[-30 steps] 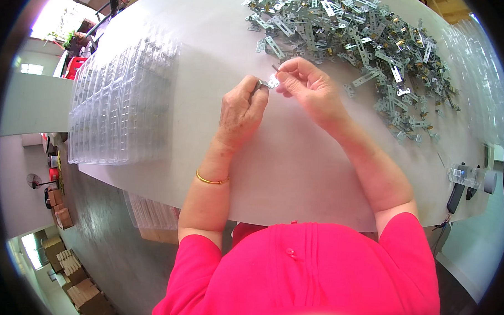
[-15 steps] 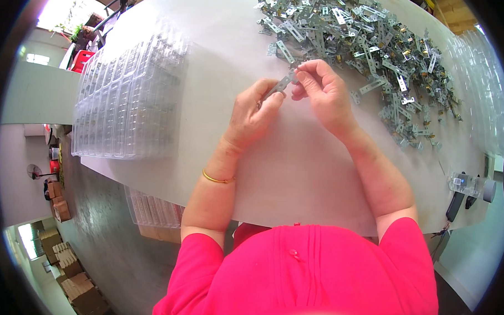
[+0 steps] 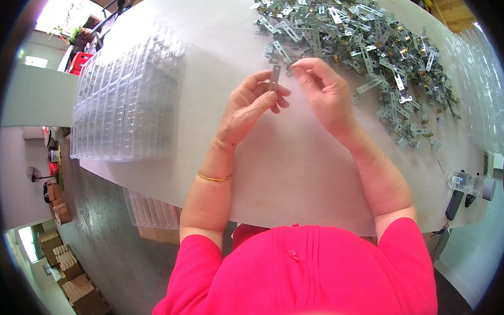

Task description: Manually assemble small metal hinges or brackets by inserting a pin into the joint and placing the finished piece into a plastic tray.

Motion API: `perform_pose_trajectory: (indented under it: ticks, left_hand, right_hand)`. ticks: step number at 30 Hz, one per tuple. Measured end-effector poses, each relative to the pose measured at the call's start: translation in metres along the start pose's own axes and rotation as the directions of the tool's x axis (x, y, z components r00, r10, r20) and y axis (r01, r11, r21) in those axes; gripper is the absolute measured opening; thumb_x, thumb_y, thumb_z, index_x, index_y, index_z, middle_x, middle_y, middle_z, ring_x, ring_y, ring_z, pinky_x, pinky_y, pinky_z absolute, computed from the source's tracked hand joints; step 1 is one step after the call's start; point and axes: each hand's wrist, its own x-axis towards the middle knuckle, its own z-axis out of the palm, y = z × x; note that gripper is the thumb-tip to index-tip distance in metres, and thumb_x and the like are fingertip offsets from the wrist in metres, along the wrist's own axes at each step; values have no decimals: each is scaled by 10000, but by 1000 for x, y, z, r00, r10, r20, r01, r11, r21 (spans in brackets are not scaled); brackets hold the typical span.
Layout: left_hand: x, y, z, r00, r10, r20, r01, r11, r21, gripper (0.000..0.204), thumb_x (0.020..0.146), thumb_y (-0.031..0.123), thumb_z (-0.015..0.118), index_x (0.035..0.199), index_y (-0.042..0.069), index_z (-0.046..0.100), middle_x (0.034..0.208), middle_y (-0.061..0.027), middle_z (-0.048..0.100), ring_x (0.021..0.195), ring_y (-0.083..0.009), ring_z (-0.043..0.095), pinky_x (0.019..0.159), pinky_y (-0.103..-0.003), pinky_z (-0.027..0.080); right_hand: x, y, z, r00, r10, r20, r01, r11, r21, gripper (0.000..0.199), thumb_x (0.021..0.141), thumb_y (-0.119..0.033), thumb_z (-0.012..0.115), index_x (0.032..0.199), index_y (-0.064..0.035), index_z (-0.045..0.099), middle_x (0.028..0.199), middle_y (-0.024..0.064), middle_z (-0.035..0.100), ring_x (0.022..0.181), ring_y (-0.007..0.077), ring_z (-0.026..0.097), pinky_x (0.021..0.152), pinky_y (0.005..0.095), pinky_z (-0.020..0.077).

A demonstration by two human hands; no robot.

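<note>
My left hand [image 3: 253,103] pinches a small flat metal strip [image 3: 275,78] upright between thumb and fingers, above the white table [image 3: 296,164]. My right hand [image 3: 324,93] hovers just to the right of the strip, fingers curled loosely and apart from it; whether it holds a tiny part I cannot tell. A big heap of similar metal brackets [image 3: 367,45] lies just beyond and to the right of both hands. A gold bangle [image 3: 213,178] is on my left wrist.
A stack of clear plastic blister trays [image 3: 126,103] sits on the table's left part. More trays [image 3: 150,212] lie under the table edge. A small bottle and a dark tool [image 3: 464,190] rest at the right edge. Cardboard boxes [image 3: 70,273] stand on the floor at lower left.
Both hands have drifted slightly up and right toward the bracket heap. My right hand has let go of the strip, which now stands upright in my left hand alone.
</note>
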Motion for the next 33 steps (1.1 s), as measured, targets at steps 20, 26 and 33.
perform_pose_trajectory:
  ticks: [20,26,33]
  left_hand:
    - [2,-2,-2,998,46,-51,-44,997,57,465,924,-12,682,1361,43,532,1059,-19,618,975,-91,576,894,-256,496]
    - [3,-3,-2,997,56,-58,-50,995,91,473,919,-22,675,1366,43,534,1052,-18,607,959,-84,563,889,-250,489]
    - [2,0,-5,997,34,-74,-29,997,73,454,922,15,677,1347,16,517,1033,-48,618,905,-114,589,832,-277,504]
  right_hand:
    - [-6,-6,5,963,-254,85,268,931,-249,40,898,-85,668,903,-63,635,813,122,661,739,339,647,636,418,513]
    - [-5,-1,3,944,-275,183,314,917,-245,47,916,-120,662,916,-78,641,834,137,666,756,353,648,644,426,513]
    - [-2,-7,-4,983,-77,164,113,968,-226,55,947,-131,660,939,-82,636,799,118,650,705,268,644,639,353,507]
